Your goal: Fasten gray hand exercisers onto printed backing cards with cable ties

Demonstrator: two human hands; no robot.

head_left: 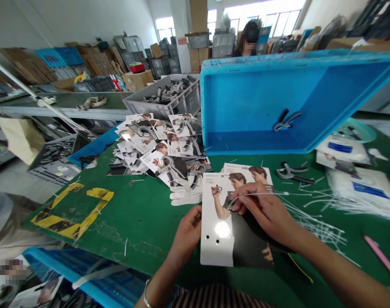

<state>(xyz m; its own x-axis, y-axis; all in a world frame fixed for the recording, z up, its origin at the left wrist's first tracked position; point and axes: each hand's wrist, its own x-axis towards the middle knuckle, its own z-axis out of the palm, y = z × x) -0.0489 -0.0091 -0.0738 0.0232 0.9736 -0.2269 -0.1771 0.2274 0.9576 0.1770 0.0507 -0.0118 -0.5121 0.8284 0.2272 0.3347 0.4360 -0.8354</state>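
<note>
My left hand [186, 234] pinches the left edge of a printed backing card [216, 252], which is tilted up in front of me. The card shows a person's picture and has small punched holes at its lower left. Over the card's face, my right hand [267, 209] pinches a thin white cable tie [272, 193] whose bent end touches or nearly touches the card. Behind it lies another card [262, 171]. More cable ties [320, 226] are strewn to the right. A hand grip strengthener [293, 173] lies beyond my right hand.
A pile of cards with grip strengtheners [162, 149] lies left of a blue crate [265, 147] standing on its side. Further back is a grey crate [182, 102] of grips. Bags of ties [364, 188] and a pink stick-like object [381, 259] lie right. A person [246, 40] is behind.
</note>
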